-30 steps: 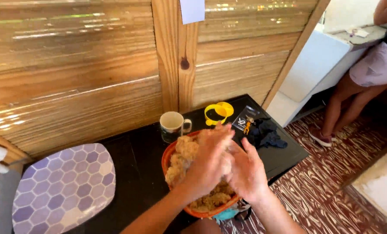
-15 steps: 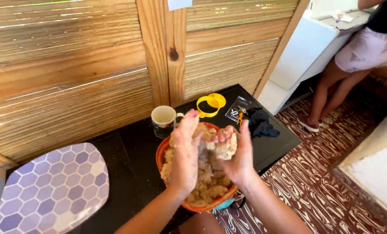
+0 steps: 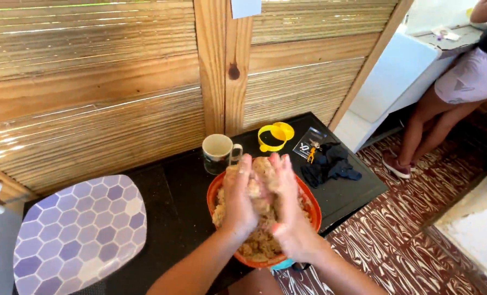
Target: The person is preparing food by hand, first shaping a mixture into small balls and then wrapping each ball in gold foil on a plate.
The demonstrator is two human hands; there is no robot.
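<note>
Hands have come closer together than a second ago: back then the two were spread over the bowl, the left on top of the mix and the right beside it; half a second ago both had lifted with a gap between the palms. Now the head view shows them pressed palm to palm around one lump.

Left hand [image 3: 239, 198] and right hand [image 3: 287, 203] stand upright, fingers pointing to 12 o'clock, and their grip is closed on a dough lump [image 3: 263, 173] squeezed between them; its top pokes out above the fingertips. Crumbs of the same mix stick to both hands. The lump sits over the middle of the orange bowl [image 3: 309, 192], which holds more crumbly tan dough [image 3: 257, 246] heaped below the wrists. The bowl rests on the black desk [image 3: 183, 196], near its front edge.

At 11 o'clock from the bowl, just beside its rim, stands a mug [image 3: 220, 152]. At 12 to 1 o'clock lies a yellow ring-shaped cutter [image 3: 275, 135], and at 2 o'clock a small clear packet [image 3: 309, 146] next to a dark cloth [image 3: 330, 166]. At 9 o'clock, well apart from the bowl, lies a plate [image 3: 79, 229] with a purple hexagon pattern. Behind the desk runs a slatted wooden wall [image 3: 90, 82]. Far off at 2 o'clock another person [image 3: 462, 87] stands on the patterned floor [image 3: 413, 229].
</note>
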